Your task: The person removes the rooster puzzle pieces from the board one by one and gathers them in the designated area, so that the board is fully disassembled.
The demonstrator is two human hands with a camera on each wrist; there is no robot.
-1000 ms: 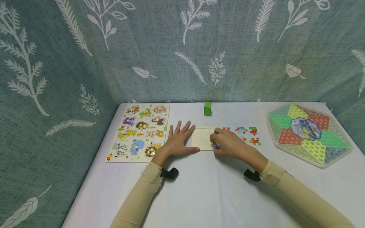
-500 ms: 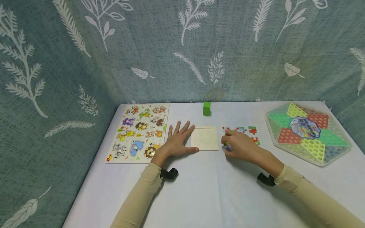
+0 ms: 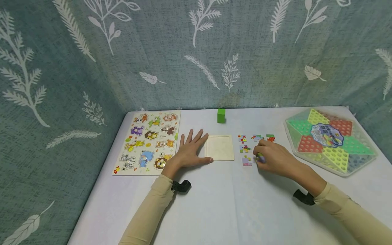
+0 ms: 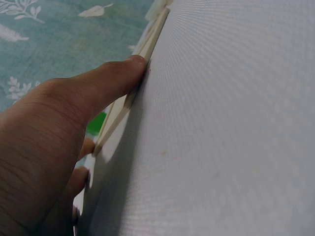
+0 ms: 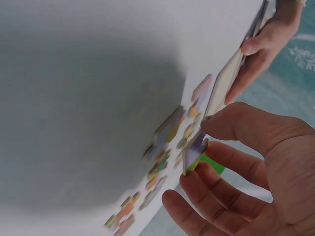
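Note:
My left hand (image 3: 190,152) lies with fingers spread and straight at the left side of a small, shallow wooden puzzle tray (image 3: 219,148), its thumb touching the tray's edge in the left wrist view. Nothing lies inside the tray. Between thumb and fingers my right hand (image 3: 272,157) pinches a purple and green jigsaw piece (image 5: 194,151). This hand is over the loose jigsaw pieces (image 3: 245,149) right of the tray, hiding some of them. In the right wrist view several pieces lie flat below the held one.
An animal peg puzzle board (image 3: 148,154) lies at the left. Behind the tray stands a green block (image 3: 221,116). To the right sits a clear hexagonal box (image 3: 332,157) with red, yellow and green triangles. A patterned cloth wall (image 3: 171,95) closes off the back.
My right hand has moved right, from the tray's right edge to over the loose pieces, still holding its jigsaw piece. The tray and left column of pieces are uncovered. The left hand stays put.

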